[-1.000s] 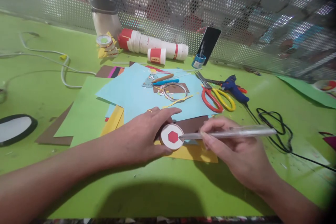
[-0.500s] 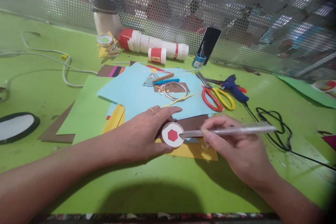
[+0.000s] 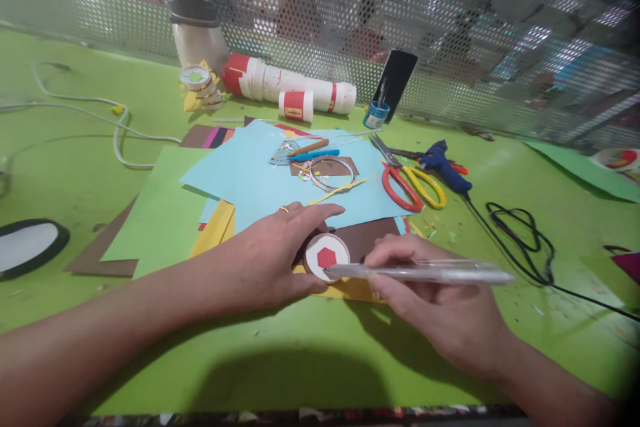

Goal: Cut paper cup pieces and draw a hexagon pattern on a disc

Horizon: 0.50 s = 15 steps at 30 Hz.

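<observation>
My left hand [image 3: 280, 250] is closed round the side of a white paper cup [image 3: 341, 255], which shows its round end up. A red paper hexagon sits in the middle of that white circle. With my right hand [image 3: 425, 300] I grip a clear-barrelled pen [image 3: 420, 272], held almost level. Its tip touches the white circle just below the hexagon, on the side near me. Under and behind the cup lie a brown sheet [image 3: 363, 240] and a yellow sheet [image 3: 357, 290]. The cup's lower part is hidden.
Beyond my hands, scissors [image 3: 414, 187], a tape roll [image 3: 356, 177] and pens lie on or beside light blue paper [image 3: 260, 180]. A blue glue gun [image 3: 447, 167] with its black cord rests at right. A phone [image 3: 399, 83] and cup tube [image 3: 295, 83] stand before the mesh.
The pen tip has moved from the hexagon's right side to its lower edge, and my right hand has shifted left and down with it. My left hand keeps its hold.
</observation>
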{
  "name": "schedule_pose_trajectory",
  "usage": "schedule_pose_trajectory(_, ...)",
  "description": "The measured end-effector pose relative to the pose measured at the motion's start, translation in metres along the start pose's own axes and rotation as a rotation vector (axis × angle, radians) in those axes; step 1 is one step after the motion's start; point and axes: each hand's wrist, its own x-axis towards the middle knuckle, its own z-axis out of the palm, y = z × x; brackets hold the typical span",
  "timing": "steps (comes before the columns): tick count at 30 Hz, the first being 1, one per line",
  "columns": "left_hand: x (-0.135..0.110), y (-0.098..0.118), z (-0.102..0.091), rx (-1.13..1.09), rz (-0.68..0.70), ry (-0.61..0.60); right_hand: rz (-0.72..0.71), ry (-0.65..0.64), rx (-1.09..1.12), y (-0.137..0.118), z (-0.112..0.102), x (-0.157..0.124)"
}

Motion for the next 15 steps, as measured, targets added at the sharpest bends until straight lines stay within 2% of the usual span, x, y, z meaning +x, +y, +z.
schedule_pose_trajectory(15,-0.0004,-0.0002,0.0000,0.017,0.012,0.008,-0.016,0.043,0.027,0.0011,-0.0016,-0.0004)
